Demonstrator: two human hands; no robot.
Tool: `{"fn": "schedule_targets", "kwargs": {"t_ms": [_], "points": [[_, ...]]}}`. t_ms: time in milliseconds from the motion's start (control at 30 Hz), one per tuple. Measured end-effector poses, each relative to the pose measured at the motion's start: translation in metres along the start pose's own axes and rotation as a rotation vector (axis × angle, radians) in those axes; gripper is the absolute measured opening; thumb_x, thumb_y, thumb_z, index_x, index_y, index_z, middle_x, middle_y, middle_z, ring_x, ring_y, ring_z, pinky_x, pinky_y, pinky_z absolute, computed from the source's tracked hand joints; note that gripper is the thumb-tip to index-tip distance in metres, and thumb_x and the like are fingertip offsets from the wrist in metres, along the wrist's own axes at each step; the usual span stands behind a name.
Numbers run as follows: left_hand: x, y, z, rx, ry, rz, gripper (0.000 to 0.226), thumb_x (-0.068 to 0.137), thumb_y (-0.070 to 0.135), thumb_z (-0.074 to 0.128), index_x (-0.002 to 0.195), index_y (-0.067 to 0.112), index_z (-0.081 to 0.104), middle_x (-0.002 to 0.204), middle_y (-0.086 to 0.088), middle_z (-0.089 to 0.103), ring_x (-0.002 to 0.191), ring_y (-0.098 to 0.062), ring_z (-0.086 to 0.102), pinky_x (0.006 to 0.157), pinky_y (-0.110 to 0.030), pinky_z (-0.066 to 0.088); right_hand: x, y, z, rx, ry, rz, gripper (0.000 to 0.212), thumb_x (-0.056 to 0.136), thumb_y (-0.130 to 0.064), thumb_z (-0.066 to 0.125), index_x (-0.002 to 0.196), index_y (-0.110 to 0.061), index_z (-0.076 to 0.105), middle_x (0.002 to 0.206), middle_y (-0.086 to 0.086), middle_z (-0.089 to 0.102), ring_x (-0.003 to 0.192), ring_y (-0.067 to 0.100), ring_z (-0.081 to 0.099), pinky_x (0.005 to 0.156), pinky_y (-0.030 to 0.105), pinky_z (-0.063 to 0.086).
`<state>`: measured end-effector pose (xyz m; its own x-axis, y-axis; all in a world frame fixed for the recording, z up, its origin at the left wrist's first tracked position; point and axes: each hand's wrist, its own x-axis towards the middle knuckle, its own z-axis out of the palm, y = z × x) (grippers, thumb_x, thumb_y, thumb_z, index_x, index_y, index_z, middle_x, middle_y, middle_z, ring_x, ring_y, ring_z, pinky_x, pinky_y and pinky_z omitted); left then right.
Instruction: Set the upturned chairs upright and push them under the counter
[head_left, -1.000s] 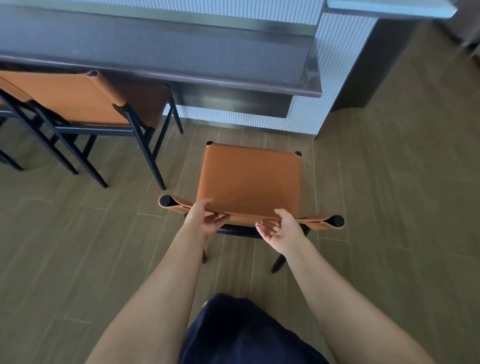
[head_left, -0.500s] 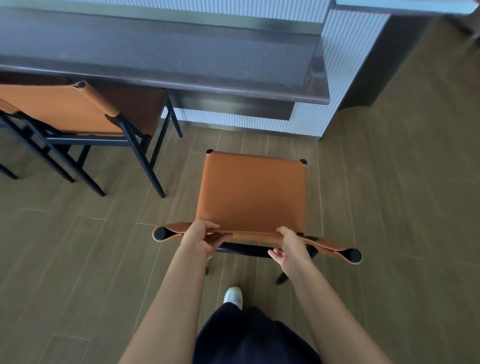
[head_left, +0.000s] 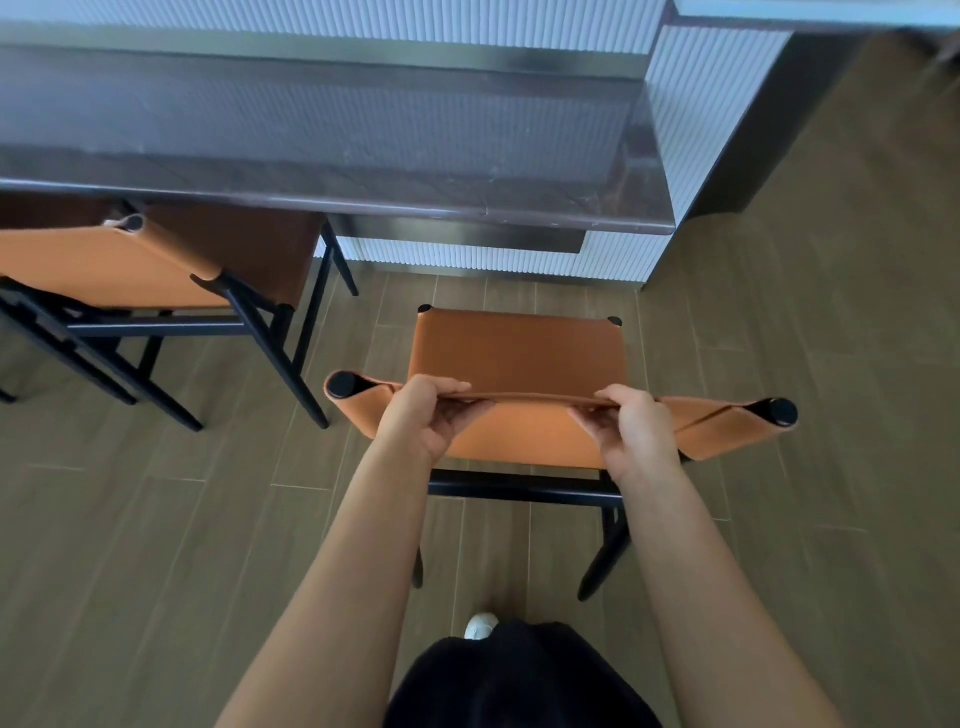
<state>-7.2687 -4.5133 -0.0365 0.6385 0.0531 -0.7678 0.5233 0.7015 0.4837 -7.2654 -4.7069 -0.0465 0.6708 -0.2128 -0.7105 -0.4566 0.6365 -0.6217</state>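
Head view: our left hand (head_left: 431, 415) and right hand (head_left: 631, 431) are squeezing the chair (head_left: 519, 353) by its soft, bendy top near the counter (head_left: 363, 202) edge.

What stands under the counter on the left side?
An orange chair with black legs stands partly under the counter. The counter covers its far end, so how far it goes in cannot be seen.

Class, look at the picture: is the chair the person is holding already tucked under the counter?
No: the held chair stands on open floor, its seat short of the counter edge.
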Motion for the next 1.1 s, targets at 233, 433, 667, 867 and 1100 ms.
{"fn": "schedule_targets", "kwargs": {"t_ms": [233, 433, 667, 867, 1100], "points": [[0.024, 0.040, 0.043, 0.023, 0.012, 0.033, 0.014, 0.085, -0.015, 0.046, 0.091, -0.003, 0.053, 0.089, -0.023, 0.063, 0.095, -0.042, 0.065, 0.067, -0.047, 0.060, 0.022, -0.028, 0.039, 0.060, 0.000, -0.058, 0.030, 0.085, 0.009, 0.055, 0.116, 0.006, 0.053, 0.102, 0.024, 0.060, 0.098, 0.031, 0.065, 0.084, 0.043, 0.059], [0.049, 0.072, 0.074, 0.038, 0.023, 0.049, 0.013, 0.085, -0.013, 0.046, 0.092, -0.005, 0.054, 0.094, -0.024, 0.064, 0.099, -0.045, 0.065, 0.067, -0.049, 0.059, 0.049, -0.052, 0.073, 0.077, 0.010, -0.080, 0.030, 0.086, 0.008, 0.055, 0.115, 0.002, 0.052, 0.096, 0.021, 0.060, 0.080, 0.024, 0.066, 0.077, 0.038, 0.061], [0.076, 0.101, 0.107, 0.037, 0.076, 0.063, 0.014, 0.088, -0.011, 0.042, 0.081, -0.003, 0.052, 0.086, -0.020, 0.056, 0.094, -0.042, 0.058, 0.069, -0.050, 0.058, 0.078, -0.074, 0.106, -0.002, 0.086, -0.073, 0.012, 0.086, 0.003, 0.058, 0.097, 0.001, 0.056, 0.087, 0.018, 0.058, 0.071, 0.023, 0.066, 0.084, 0.042, 0.059], [0.092, 0.124, 0.130, 0.050, 0.118, 0.064, 0.017, 0.088, -0.011, 0.042, 0.080, -0.002, 0.053, 0.085, -0.021, 0.055, 0.091, -0.040, 0.060, 0.078, -0.048, 0.057, 0.094, -0.096, 0.131, -0.041, 0.112, -0.076, 0.010, 0.087, 0.001, 0.059, 0.096, -0.002, 0.054, 0.089, 0.019, 0.060, 0.074, 0.023, 0.067, 0.080, 0.040, 0.060], [0.124, 0.173, 0.168, 0.082, 0.093, 0.130, 0.018, 0.087, -0.012, 0.041, 0.078, -0.003, 0.054, 0.078, -0.020, 0.060, 0.075, -0.036, 0.064, 0.066, -0.043, 0.061, 0.131, -0.133, 0.182, -0.022, 0.065, -0.127, 0.034, 0.087, 0.004, 0.057, 0.120, 0.008, 0.053, 0.099, 0.024, 0.060, 0.083, 0.028, 0.068, 0.077, 0.040, 0.061]]}}
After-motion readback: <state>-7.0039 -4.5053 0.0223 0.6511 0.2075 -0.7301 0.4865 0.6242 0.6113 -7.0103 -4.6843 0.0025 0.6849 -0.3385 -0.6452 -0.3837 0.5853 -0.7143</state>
